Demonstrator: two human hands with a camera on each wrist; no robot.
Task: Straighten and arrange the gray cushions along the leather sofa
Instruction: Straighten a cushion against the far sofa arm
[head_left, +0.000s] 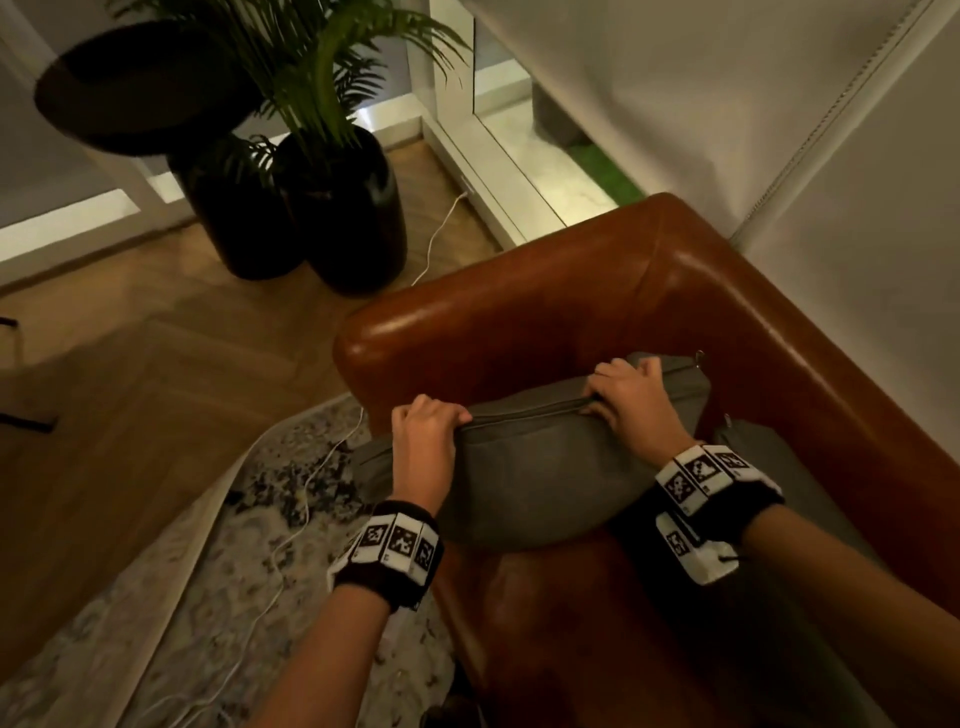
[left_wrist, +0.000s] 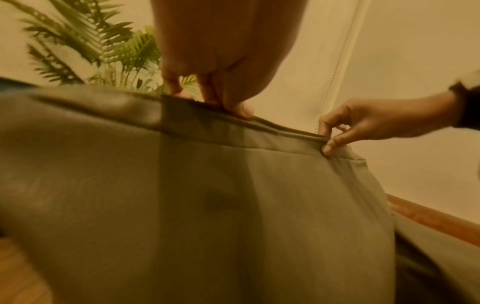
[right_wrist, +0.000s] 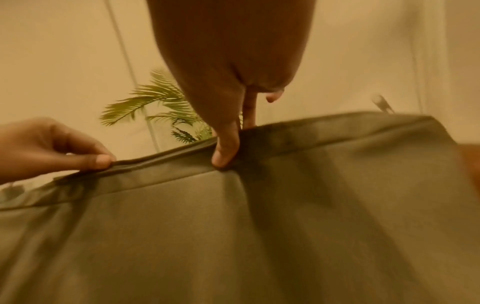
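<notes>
Between the hands, the gray cushion (head_left: 540, 483) hung; left hand (head_left: 423, 441) and right hand (head_left: 631, 402) pinched its top seam, probably to straighten it above the sofa (head_left: 519, 291).

2 gray cushions: one held (head_left: 540, 467), one lying at right (head_left: 769, 457); 1 leather sofa (head_left: 519, 312); 2 hands, left hand (head_left: 423, 441), right hand (head_left: 631, 400); 2 black pots (head_left: 353, 208), 1 round table (head_left: 140, 88), 1 rug (head_left: 249, 545), 1 white cable (head_left: 306, 488)

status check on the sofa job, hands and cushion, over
Left hand and right hand both grip top seam of gray cushion. Cushion upright at sofa corner. Nothing in the way.
</notes>
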